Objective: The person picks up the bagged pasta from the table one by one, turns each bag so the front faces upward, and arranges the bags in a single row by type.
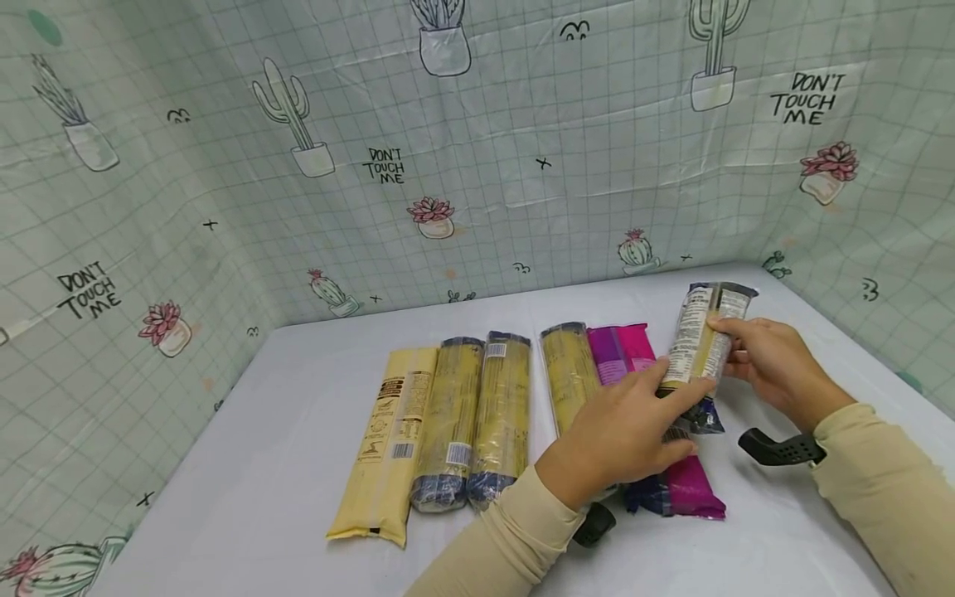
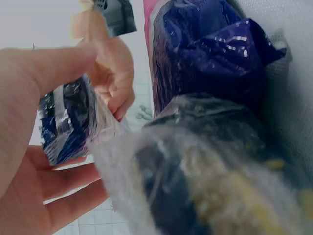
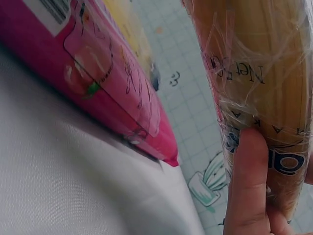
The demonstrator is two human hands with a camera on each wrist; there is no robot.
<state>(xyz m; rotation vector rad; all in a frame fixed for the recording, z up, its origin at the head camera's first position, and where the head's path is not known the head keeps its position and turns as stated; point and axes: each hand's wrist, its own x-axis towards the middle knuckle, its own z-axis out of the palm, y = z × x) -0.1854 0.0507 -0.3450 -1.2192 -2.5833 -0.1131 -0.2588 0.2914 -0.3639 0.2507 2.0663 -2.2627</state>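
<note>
My right hand (image 1: 776,365) grips a clear-wrapped spaghetti packet (image 1: 701,332), raised and tilted at the right side of the table. Its thumb lies on the printed label; in the right wrist view a finger (image 3: 250,181) presses the wrapper over the yellow strands. My left hand (image 1: 622,423) is at the packet's lower end, which the left wrist view shows as a dark blue end (image 2: 68,122) between thumb and fingers. Beneath the hands lies a pink and purple packet (image 1: 694,485), partly hidden. Left of it is another spaghetti packet (image 1: 570,373), its lower part covered by my left hand.
Farther left, two spaghetti packets (image 1: 451,406) (image 1: 503,406) lie side by side, beside a pale yellow packet (image 1: 384,448). All are on a white table (image 1: 261,464). A cactus-print cloth (image 1: 492,191) stands behind and at both sides.
</note>
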